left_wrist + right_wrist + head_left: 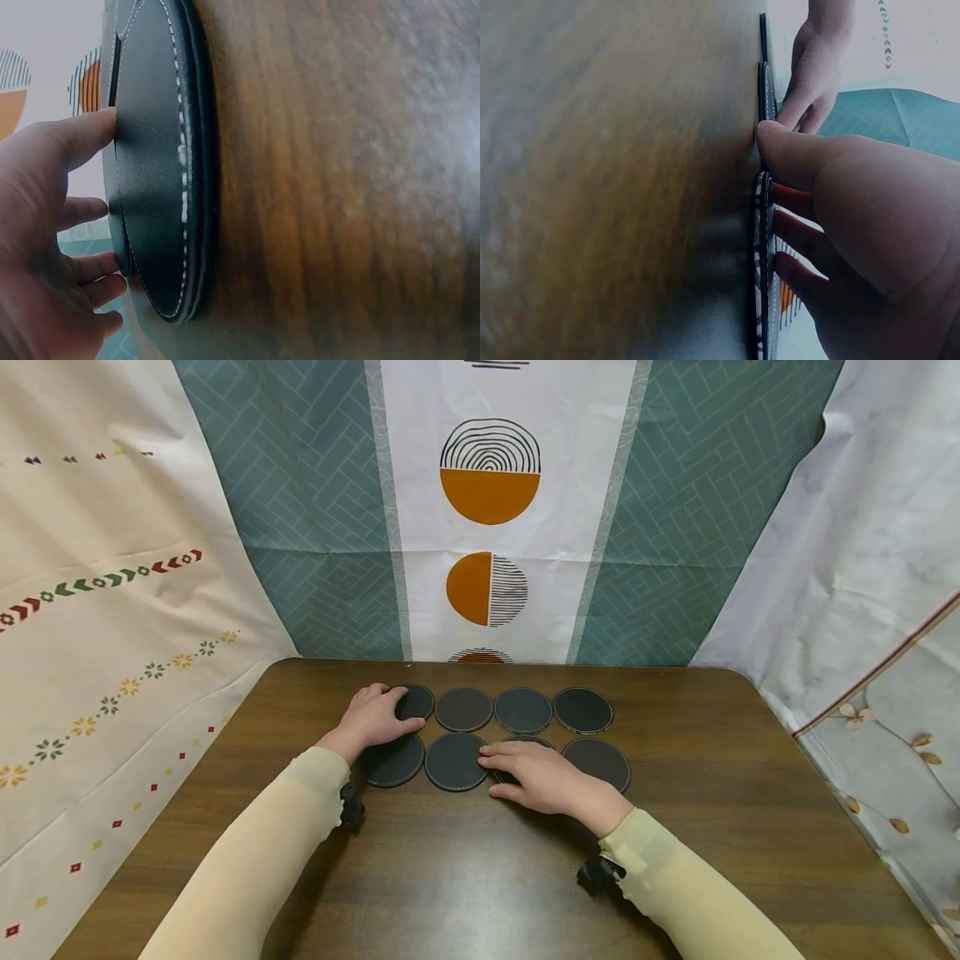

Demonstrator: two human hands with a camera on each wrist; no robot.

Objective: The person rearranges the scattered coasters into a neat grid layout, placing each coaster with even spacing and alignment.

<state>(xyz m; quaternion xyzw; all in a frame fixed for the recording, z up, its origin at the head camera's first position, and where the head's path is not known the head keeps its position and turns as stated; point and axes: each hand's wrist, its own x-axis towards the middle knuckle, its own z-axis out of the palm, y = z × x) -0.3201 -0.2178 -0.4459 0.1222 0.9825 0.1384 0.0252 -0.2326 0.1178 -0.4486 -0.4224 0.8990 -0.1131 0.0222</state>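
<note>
Several round dark leather coasters with stitched rims lie in two rows. My left hand [375,717] rests over the back-left coaster [417,700], fingers spread; its thumb [94,135] touches near where that coaster meets the front-left coaster [154,165]. In the head view, the front-left coaster [392,763] sits partly behind my left wrist. My right hand [543,777] lies across the third front coaster [528,740], hiding most of it, with fingertips at the edge of the second front coaster [453,763]. In the right wrist view its thumb [776,142] reaches low along the coaster edges.
To the right lie the back-right coaster [583,711] and the front-right coaster [596,762], partly behind my right hand. Two more coasters fill the back row's middle. A brown wooden table [720,810] carries everything, with a patterned curtain [322,527] behind its far edge.
</note>
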